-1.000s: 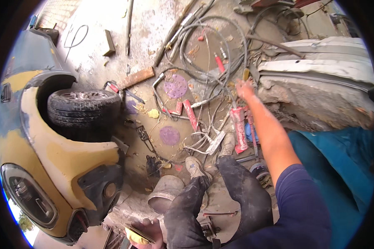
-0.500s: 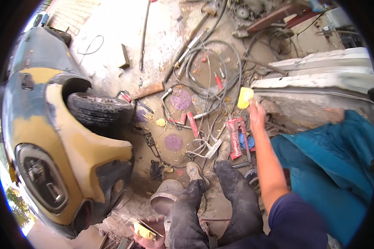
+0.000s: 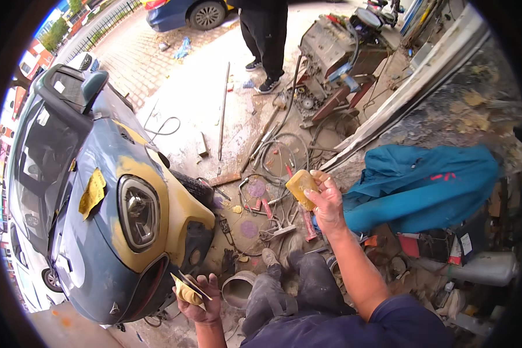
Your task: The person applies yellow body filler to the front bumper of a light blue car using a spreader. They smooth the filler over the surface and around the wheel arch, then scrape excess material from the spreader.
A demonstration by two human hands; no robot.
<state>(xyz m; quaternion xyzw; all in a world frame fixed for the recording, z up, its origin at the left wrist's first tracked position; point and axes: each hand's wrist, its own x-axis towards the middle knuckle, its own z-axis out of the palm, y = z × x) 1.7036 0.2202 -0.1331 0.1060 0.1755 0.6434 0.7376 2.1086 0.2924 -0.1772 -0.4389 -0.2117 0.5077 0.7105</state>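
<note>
Head view: your right grip (image 3: 329, 210) is closed around a flat, yellow-coated square piece with rounded corners (image 3: 301, 189), thumb across its face and fingers at its upper edge. It is raised in mid-air, to the right of the car and apart from it. Your left grip (image 3: 207, 307), palm upward, grasps a thin, dark-edged flat plate (image 3: 195, 285) with a soft-looking yellow lump (image 3: 187, 292) against it, low beside the front of the blue-grey car (image 3: 101, 264). Whether that is one plate or two is hard to tell.

The lump looks like body filler, matching the yellow patch around the clear oval headlight (image 3: 139, 213). For good spreading, I would hold the left plate level so the lump cannot slide off, and work with the right piece's straight edge, wiped free of dried crumbs. Light, even pressure at a shallow angle should leave thin layers; feather them out at the patch's border and stay off the headlight lens. Mind the ragged yellow sheet (image 3: 93, 193) lying on the hood: a sleeve could drag it. Place your feet carefully too, since the dark coiled hose (image 3: 284, 152) on the floor ahead could catch a shoe.
</note>
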